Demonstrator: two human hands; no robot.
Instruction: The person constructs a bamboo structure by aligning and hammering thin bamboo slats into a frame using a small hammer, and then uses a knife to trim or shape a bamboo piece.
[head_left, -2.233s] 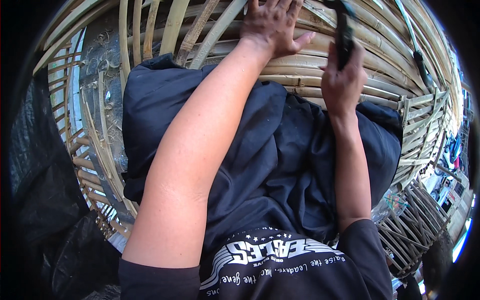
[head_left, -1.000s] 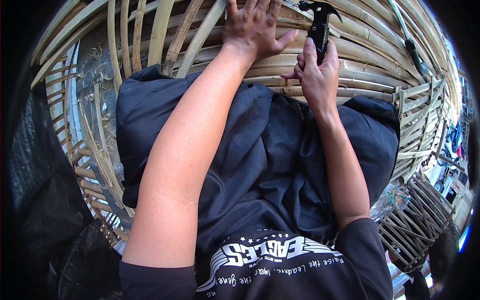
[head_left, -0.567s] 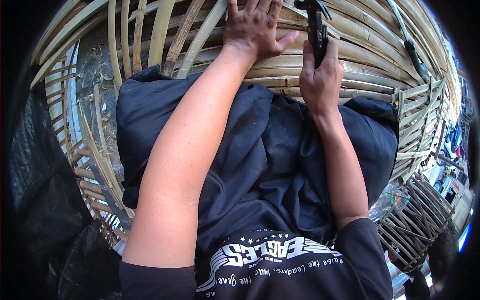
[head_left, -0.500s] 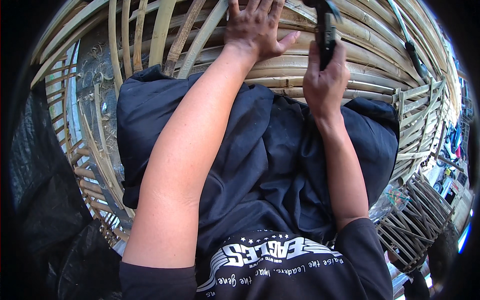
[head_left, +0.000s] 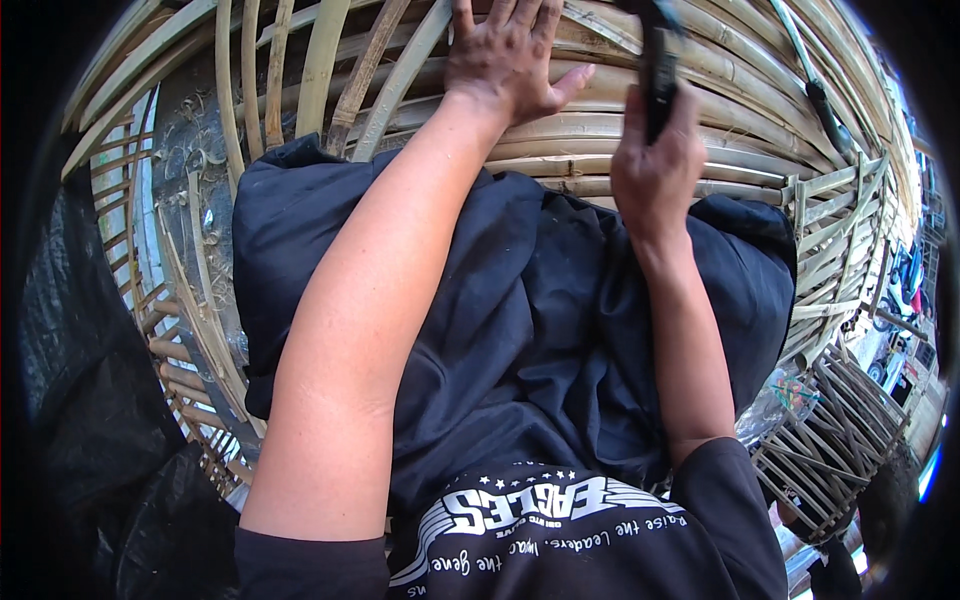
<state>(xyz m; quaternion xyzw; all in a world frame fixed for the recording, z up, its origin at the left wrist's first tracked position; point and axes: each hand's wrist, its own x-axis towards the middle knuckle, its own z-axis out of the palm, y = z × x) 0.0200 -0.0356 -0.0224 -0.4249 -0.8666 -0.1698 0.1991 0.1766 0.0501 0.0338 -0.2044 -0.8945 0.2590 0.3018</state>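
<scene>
My left hand (head_left: 508,65) lies flat, fingers spread, on a woven panel of split bamboo slats (head_left: 570,148). Nothing is in its grasp, and its fingertips reach the upper edge of view. To its right, my right hand (head_left: 655,170) is wrapped round the dark handle of what looks like a hammer (head_left: 660,85). The tool points away from me, above the slats; its dark head is blurred and partly cut off at the top. Whether the head touches the bamboo I cannot tell.
Upright bamboo strips (head_left: 322,70) stand at the upper left. A dark-handled tool with a bluish shaft (head_left: 825,110) rests on slats at the right. A bamboo lattice (head_left: 840,240) and a slatted bamboo frame (head_left: 830,440) lie beyond my right side. Black sheeting (head_left: 80,380) hangs at the left.
My right hand and the hammer have shifted slightly to the right. My left hand has barely moved and stays flat on the bamboo.
</scene>
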